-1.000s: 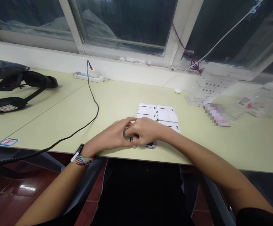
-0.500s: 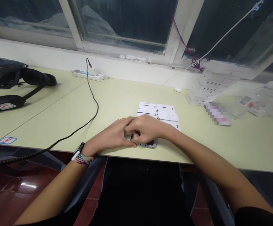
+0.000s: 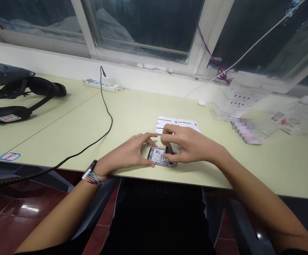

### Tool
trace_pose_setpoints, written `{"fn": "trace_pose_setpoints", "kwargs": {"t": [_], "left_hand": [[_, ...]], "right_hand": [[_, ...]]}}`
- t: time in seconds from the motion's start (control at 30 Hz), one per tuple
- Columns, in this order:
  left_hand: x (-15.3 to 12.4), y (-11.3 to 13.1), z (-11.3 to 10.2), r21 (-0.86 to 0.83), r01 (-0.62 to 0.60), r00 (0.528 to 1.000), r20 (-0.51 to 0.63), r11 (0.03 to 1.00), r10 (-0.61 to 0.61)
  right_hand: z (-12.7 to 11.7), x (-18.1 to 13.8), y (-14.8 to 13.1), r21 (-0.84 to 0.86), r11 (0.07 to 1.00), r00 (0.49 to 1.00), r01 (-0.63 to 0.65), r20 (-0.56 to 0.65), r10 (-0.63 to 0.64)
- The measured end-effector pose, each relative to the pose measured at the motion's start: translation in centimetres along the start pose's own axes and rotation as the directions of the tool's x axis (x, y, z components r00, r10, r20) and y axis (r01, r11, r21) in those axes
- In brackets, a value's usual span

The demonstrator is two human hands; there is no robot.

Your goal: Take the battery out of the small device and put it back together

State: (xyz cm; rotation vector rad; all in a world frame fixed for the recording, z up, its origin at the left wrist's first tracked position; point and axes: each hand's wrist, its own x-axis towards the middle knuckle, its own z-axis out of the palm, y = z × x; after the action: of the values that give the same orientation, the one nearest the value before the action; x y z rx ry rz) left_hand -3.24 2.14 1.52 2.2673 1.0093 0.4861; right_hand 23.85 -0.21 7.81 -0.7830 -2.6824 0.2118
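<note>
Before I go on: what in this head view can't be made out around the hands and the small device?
- Small device: label print too small; right end covered by right hand.
- Dark piece at the right fingertips: too small to identify.
- White cards: near ones hidden behind the right hand.
- Left hand: thumb contact unclear.
- Item right of the cards: blurred out.

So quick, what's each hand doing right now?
Left hand: fingers curled around the left edge of the small labelled device, steadying it.
Right hand: pinching a small dark piece on the device.
</note>
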Motion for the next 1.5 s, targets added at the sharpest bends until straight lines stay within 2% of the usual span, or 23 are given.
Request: {"fn": "trace_pose_setpoints", "kwargs": {"t": [0.13,0.2,0.37,0.5,0.8,1.5], "left_hand": [[0.0,-0.2,0.1,0.022,0.006,1.0,0.024,1.0,-0.006],[0.0,-0.3,0.1,0.032,0.006,1.0,0.029,0.999,-0.007],[-0.1,-0.2,-0.1,0.04,-0.002,0.999,0.032,0.999,0.0],[0.0,0.1,-0.2,0.036,0.007,0.999,0.039,0.999,-0.008],[-0.1,0.0,-0.1,0.027,-0.003,1.0,0.029,1.0,0.002],[0.0,-0.1,-0.1,0.05,0.006,0.999,0.043,0.999,-0.008]], "right_hand": [[-0.6,-3.1,-0.2,0.113,0.979,0.985,-0.171,-0.009,0.173],[-0.6,-4.8,-0.1,0.155,0.965,0.975,-0.214,-0.033,0.221],[0.6,-8.7,1.0,0.163,0.964,0.965,-0.211,-0.123,0.232],[2.2,-10.6,1.7,0.162,0.968,0.955,-0.193,-0.194,0.223],[4.0,-11.3,1.9,0.191,0.964,0.93,-0.187,-0.282,0.236],[4.5,-11.4,1.9,0.2,0.958,0.919,-0.203,-0.299,0.257]]}}
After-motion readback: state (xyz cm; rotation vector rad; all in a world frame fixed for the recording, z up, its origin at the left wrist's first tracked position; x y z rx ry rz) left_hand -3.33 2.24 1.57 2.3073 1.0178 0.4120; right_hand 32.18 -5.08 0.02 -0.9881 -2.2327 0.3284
